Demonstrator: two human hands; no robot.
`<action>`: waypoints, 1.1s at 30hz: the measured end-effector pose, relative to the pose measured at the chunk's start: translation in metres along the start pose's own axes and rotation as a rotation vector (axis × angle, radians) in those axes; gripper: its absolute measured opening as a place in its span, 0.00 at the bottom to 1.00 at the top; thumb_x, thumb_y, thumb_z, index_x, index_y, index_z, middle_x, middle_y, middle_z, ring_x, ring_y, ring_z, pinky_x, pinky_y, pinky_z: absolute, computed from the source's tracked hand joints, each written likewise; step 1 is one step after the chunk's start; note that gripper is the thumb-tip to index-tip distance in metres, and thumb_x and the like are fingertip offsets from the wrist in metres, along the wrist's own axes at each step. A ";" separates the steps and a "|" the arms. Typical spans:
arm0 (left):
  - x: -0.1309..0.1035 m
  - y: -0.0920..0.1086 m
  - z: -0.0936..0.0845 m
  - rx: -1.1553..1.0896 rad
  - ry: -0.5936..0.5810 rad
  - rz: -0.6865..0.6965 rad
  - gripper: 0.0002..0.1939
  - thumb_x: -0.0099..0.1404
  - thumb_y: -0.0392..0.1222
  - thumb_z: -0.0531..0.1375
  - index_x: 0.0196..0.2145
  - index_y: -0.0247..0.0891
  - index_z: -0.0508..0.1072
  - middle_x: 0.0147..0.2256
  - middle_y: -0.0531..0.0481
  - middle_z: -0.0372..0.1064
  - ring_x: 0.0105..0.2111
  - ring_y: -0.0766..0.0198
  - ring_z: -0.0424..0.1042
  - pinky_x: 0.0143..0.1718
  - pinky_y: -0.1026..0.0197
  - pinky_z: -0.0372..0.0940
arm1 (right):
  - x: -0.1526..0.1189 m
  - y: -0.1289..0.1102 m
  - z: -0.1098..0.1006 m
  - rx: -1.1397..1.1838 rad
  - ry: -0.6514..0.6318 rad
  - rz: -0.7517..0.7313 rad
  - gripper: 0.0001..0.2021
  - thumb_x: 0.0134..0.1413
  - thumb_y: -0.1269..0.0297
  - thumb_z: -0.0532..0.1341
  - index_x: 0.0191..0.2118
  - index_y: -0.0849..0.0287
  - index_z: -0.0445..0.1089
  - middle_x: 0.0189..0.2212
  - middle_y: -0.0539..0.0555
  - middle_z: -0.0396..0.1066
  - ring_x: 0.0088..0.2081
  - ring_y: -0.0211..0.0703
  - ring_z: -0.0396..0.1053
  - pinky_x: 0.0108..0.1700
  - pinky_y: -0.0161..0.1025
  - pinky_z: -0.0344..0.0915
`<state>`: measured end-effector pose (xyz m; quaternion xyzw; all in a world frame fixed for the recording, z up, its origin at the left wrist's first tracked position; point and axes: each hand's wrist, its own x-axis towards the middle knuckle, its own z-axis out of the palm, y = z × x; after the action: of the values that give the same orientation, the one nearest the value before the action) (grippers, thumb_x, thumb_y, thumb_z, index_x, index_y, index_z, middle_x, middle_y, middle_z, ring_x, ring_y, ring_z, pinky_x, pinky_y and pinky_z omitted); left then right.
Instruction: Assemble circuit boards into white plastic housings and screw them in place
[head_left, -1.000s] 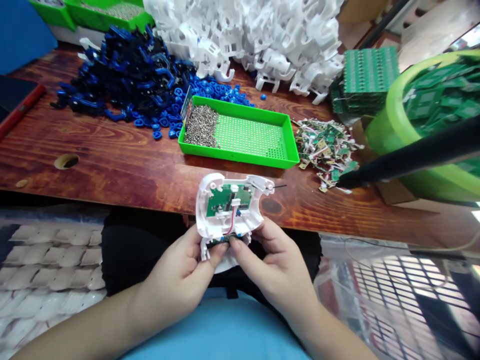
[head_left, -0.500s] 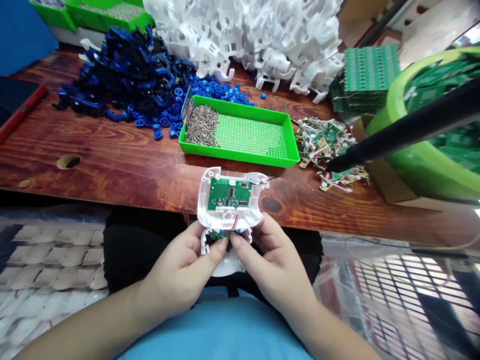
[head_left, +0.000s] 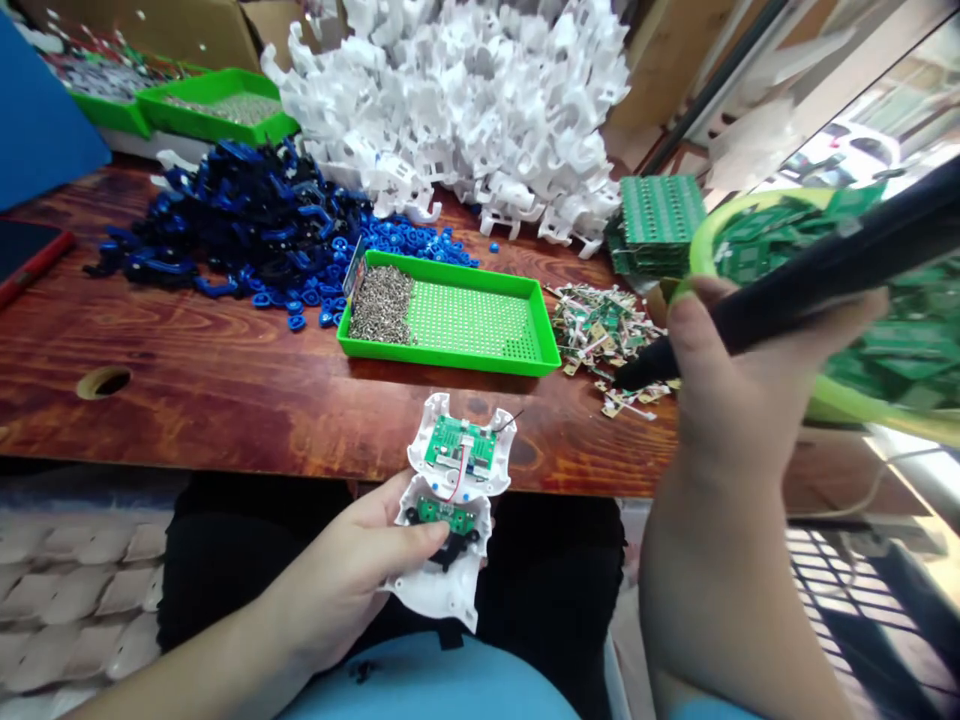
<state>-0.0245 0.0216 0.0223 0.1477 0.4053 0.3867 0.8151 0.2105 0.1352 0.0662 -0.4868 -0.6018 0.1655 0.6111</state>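
My left hand (head_left: 352,560) grips an opened white plastic casing (head_left: 442,592), its thumb lying across the lower half. A green circuit board (head_left: 450,440) sits in the casing's upper half, with a thin dark wire sticking out at its top right. Red and white wires run down to a smaller green board (head_left: 457,515) beside black parts in the lower half. At the right, my right hand (head_left: 739,410) is closed around a long black electric screwdriver (head_left: 832,255), which slants down with its tapered tip over some small wired boards (head_left: 600,325).
A green tray (head_left: 450,363) holds small metal screws (head_left: 382,300). Behind it lie blue and black parts (head_left: 232,215) and a heap of white shells (head_left: 480,110). Stacked green panels (head_left: 660,215) stand beside a yellow-green tub (head_left: 701,245) of circuit boards.
My right hand has left the casing and taken hold of the screwdriver. The casing's lower half has tilted into fuller view in my left hand. The camera view has shifted.
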 end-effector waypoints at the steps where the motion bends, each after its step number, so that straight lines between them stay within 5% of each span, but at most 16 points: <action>1: 0.002 0.003 0.002 -0.007 -0.006 0.000 0.12 0.54 0.36 0.65 0.39 0.35 0.76 0.33 0.43 0.76 0.32 0.57 0.75 0.34 0.61 0.67 | 0.006 0.000 0.002 0.038 0.005 0.012 0.21 0.53 0.61 0.63 0.51 0.42 0.56 0.42 0.48 0.64 0.44 0.42 0.68 0.53 0.42 0.62; 4: 0.012 0.012 0.009 -0.014 -0.012 0.002 0.15 0.54 0.35 0.64 0.42 0.38 0.74 0.34 0.46 0.75 0.33 0.56 0.76 0.35 0.60 0.67 | 0.013 -0.002 0.011 0.184 0.089 -0.019 0.09 0.52 0.67 0.62 0.40 0.49 0.65 0.28 0.48 0.65 0.28 0.39 0.69 0.38 0.41 0.68; 9: 0.033 0.016 0.015 0.003 -0.022 -0.013 0.22 0.51 0.33 0.66 0.45 0.37 0.71 0.37 0.44 0.75 0.36 0.55 0.76 0.36 0.60 0.68 | 0.025 -0.004 0.038 0.306 0.196 -0.209 0.04 0.52 0.64 0.59 0.35 0.56 0.65 0.17 0.45 0.60 0.17 0.36 0.60 0.20 0.36 0.59; 18: 0.042 0.006 0.012 -0.034 0.065 -0.055 0.25 0.48 0.39 0.71 0.44 0.39 0.68 0.35 0.48 0.77 0.37 0.56 0.77 0.37 0.60 0.70 | 0.061 0.033 0.097 0.191 0.056 -0.102 0.10 0.55 0.53 0.53 0.37 0.52 0.55 0.23 0.46 0.59 0.22 0.37 0.66 0.25 0.37 0.65; 25: 0.044 0.007 0.012 -0.024 0.032 -0.099 0.26 0.47 0.45 0.71 0.43 0.40 0.70 0.37 0.48 0.77 0.37 0.58 0.77 0.40 0.60 0.69 | 0.064 0.051 0.104 0.144 0.108 -0.121 0.10 0.55 0.53 0.53 0.37 0.51 0.53 0.25 0.46 0.59 0.28 0.40 0.71 0.26 0.38 0.65; 33: 0.043 0.008 0.014 -0.018 0.056 -0.122 0.27 0.45 0.47 0.72 0.42 0.40 0.69 0.34 0.49 0.78 0.36 0.58 0.77 0.40 0.60 0.69 | 0.064 0.049 0.106 0.214 0.107 -0.135 0.09 0.54 0.55 0.55 0.36 0.52 0.55 0.21 0.43 0.58 0.20 0.34 0.65 0.21 0.35 0.64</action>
<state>-0.0014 0.0601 0.0114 0.1045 0.4325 0.3440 0.8268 0.1477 0.2503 0.0431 -0.3855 -0.5786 0.1608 0.7005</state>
